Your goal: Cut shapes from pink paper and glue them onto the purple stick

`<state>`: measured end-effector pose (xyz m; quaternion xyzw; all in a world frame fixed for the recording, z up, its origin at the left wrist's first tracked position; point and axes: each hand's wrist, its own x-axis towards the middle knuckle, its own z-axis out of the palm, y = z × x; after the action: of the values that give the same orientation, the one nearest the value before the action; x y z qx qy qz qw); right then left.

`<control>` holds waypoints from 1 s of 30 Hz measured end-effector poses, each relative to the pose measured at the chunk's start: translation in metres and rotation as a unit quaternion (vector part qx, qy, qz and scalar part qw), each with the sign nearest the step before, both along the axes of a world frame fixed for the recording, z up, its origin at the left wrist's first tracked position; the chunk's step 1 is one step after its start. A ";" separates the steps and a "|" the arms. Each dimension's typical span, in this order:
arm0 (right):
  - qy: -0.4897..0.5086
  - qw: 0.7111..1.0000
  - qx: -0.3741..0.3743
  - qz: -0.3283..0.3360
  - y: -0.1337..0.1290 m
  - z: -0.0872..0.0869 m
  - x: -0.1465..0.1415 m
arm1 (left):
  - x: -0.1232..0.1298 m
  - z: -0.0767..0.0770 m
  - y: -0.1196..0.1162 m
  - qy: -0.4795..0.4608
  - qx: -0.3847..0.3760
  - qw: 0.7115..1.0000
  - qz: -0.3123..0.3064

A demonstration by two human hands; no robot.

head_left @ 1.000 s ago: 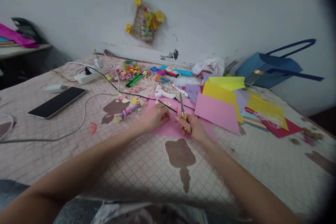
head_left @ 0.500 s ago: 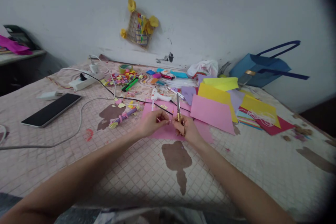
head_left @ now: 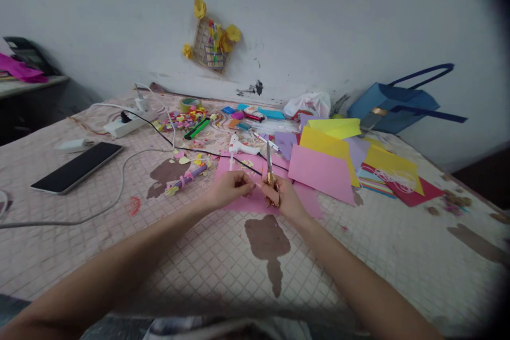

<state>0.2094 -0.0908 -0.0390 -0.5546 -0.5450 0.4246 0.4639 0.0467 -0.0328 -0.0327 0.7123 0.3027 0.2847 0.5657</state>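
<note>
Head view: the tabletop (head_left: pixel 207 265) extends from the fingers to its near edge. Right hand (head_left: pixel 287 197) grips scissors (head_left: pixel 270 176), blades pointing away; left hand (head_left: pixel 228 190) fingers narrow over pink sheet (head_left: pixel 244 205), contents indistinct.

Scissors (head_left: pixel 270 174) glossy metal; pink paper (head_left: pixel 253 204) matt.

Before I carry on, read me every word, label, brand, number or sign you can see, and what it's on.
No text is readable anywhere.
Scissors, glue gun, green cutter, power strip: any print is too small or blurred to read.
Phone: dark screen, nothing legible.
</note>
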 end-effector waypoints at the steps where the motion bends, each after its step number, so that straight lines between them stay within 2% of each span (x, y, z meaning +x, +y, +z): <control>1: -0.002 1.000 0.001 0.004 0.000 0.000 0.001 | 0.000 0.000 0.000 0.002 -0.003 1.000 -0.002; 8: -0.002 1.000 0.007 0.005 0.000 -0.003 0.002 | 0.002 -0.004 -0.001 -0.016 -0.031 0.999 -0.022; 16: -0.001 1.000 0.002 0.019 -0.002 0.000 -0.001 | 0.002 -0.010 0.001 -0.024 -0.064 0.997 -0.016; 21: 0.021 1.000 0.001 0.019 -0.004 0.000 -0.004 | 0.001 -0.010 0.001 -0.042 -0.067 0.997 -0.015; 30: 0.053 0.999 -0.008 0.009 -0.007 0.006 -0.005 | -0.001 -0.007 -0.002 -0.054 -0.127 0.990 -0.005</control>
<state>0.2045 -0.0975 -0.0328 -0.5302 -0.5211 0.4617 0.4839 0.0453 -0.0352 -0.0392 0.6200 0.3016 0.2794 0.6683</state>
